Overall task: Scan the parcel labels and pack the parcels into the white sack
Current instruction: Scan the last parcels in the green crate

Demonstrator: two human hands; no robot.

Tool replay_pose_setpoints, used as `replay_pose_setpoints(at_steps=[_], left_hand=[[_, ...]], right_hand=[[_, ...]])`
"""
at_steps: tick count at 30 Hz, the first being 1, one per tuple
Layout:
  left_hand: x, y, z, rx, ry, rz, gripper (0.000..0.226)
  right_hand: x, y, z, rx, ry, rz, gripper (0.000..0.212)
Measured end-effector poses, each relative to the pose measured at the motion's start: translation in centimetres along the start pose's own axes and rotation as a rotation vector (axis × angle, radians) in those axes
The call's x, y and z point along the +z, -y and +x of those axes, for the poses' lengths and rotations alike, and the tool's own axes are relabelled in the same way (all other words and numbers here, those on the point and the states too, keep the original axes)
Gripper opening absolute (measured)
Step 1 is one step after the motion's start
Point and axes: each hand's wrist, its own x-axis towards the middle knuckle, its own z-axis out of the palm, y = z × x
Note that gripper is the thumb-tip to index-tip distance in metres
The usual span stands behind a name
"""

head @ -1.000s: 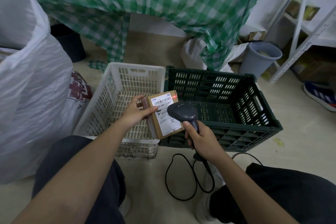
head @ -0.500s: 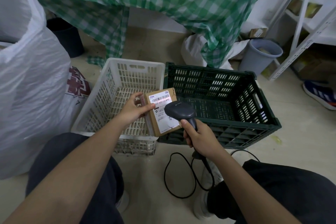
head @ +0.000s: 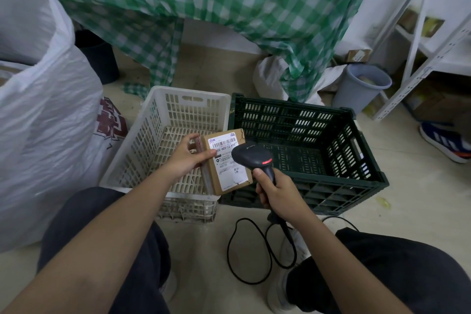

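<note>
Floor level, pale tile, green-checked cloth [head: 254, 2] hanging across the back. White crate [head: 142, 150] and dark green crate [head: 362, 160] sit side by side, walls touching, in front of the person's knees. White sack [head: 43, 122] stands at far left, mouth open, just beside the white crate.

Left hand [head: 183, 158] holds a brown cardboard parcel [head: 229, 178] above the seam between the two crates: thumb across the label face, fingers curled behind the left edge. Label [head: 225, 158] faces up toward the camera, barcode at its top (digits partly readable, rest too small).

Right hand [head: 277, 191] is wrapped fully round the grip of a black handheld scanner [head: 251, 155]; scanner head overlaps the parcel's right edge, red light lit on its top. Cable [head: 242, 250] loops on the floor between the legs.

Grey bin [head: 356, 89] and white metal shelving [head: 418, 41] at right rear, blue shoe [head: 443, 140] at the right edge.
</note>
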Motion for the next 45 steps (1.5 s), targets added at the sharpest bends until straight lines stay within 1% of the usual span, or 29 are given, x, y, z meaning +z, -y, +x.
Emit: replay_pose_setpoints(at_steps=[3,6,9,13,15,17,21,24,26,29,32,36,40,42,43,44,45], left_hand=[[-0.2,-0.8,-0.5,0.012,-0.008,-0.021,0.080],[-0.3,-2.0,-1.7,0.039,-0.053,-0.089,0.077],[-0.9,-3.6,-3.3,0.104,-0.135,-0.133,0.076],[-3.1,-7.4,-6.0,0.243,-0.203,-0.102,0.077],[-4.3,-9.7,-7.5,0.325,-0.248,-0.092,0.072],[-5.7,-11.9,-9.2,0.396,-0.300,-0.131,0.068],[-9.0,-15.7,-12.2,0.503,-0.392,-0.148,0.075],[-11.8,-18.3,-14.3,0.578,-0.470,-0.181,0.072],[-14.0,-19.7,-15.9,0.604,-0.530,-0.180,0.074],[-18.4,-20.5,-18.1,0.604,-0.656,-0.170,0.080],[-22.9,-20.0,-20.3,0.609,-0.808,-0.134,0.077],[-28.9,-17.8,-22.1,0.571,-1.003,-0.036,0.079],[-34.3,-15.6,-21.8,0.541,-1.157,0.168,0.082],[-36.2,-14.9,-20.4,0.525,-1.173,0.239,0.082],[-37.0,-14.3,-19.2,0.485,-1.142,0.298,0.080],[-37.7,-13.7,-18.0,0.416,-1.076,0.409,0.077],[-38.2,-12.8,-16.6,0.313,-0.972,0.540,0.076]], right_hand=[[-0.3,0.2,0.1,-0.016,-0.044,0.025,0.029],[-0.4,0.8,0.6,-0.009,-0.165,0.097,0.024],[-0.5,2.3,1.3,-0.008,-0.259,0.192,0.022],[-0.7,5.8,2.0,-0.052,-0.294,0.249,0.022],[-0.6,8.0,2.4,-0.096,-0.298,0.276,0.022],[-0.3,10.5,2.5,-0.141,-0.281,0.296,0.023],[1.3,15.9,2.5,-0.232,-0.223,0.294,0.031],[3.1,20.1,2.7,-0.279,-0.196,0.263,0.041],[4.6,22.7,2.8,-0.294,-0.165,0.266,0.043],[7.5,25.9,2.7,-0.333,-0.092,0.286,0.036],[10.6,28.1,2.7,-0.381,-0.043,0.280,0.031],[14.9,29.8,3.4,-0.382,-0.021,0.274,0.036],[18.0,30.6,4.7,-0.391,0.022,0.254,0.032],[19.3,30.8,5.3,-0.421,0.057,0.221,0.027],[19.9,30.8,5.6,-0.434,0.066,0.203,0.026],[20.4,30.7,6.1,-0.444,0.066,0.186,0.025],[20.8,30.6,6.6,-0.452,0.059,0.176,0.025]])
